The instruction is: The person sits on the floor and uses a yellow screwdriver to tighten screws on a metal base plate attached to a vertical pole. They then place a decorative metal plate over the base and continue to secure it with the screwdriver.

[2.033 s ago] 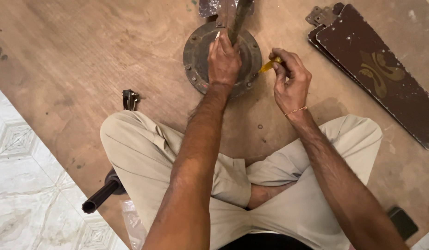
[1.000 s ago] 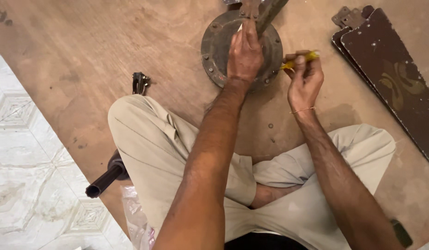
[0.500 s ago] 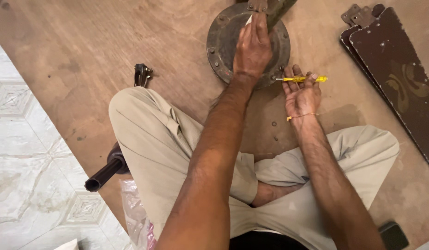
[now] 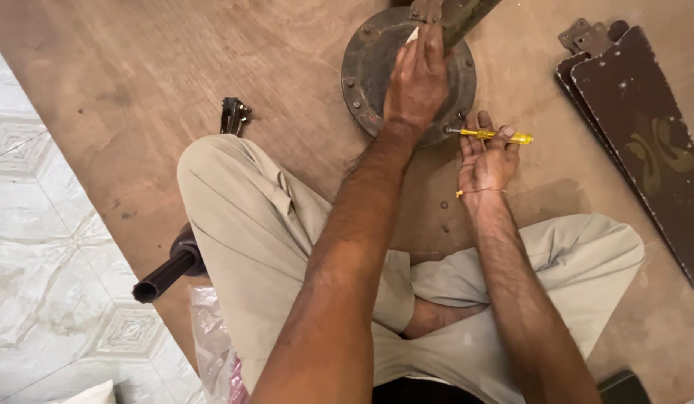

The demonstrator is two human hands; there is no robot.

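fan motor [image 4: 362, 67] partly hidden by left hand [image 4: 416, 78], perhaps steadying.

- A brown wooden board [image 4: 137, 90] is lying over the pale patterned floor tiles [image 4: 40, 247], carrying everything.
- A round metal disc [image 4: 366, 71] is resting flat on it.
- Dark blades [image 4: 646, 142] are lying stacked at its right edge.
- A dark tube [image 4: 167, 273] and clear plastic bag [image 4: 208, 337] are sitting at the board's left edge.

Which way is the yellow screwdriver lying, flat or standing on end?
Flat: the yellow screwdriver lies sideways across the right hand, its tip at the rim of the round metal housing under the left hand.
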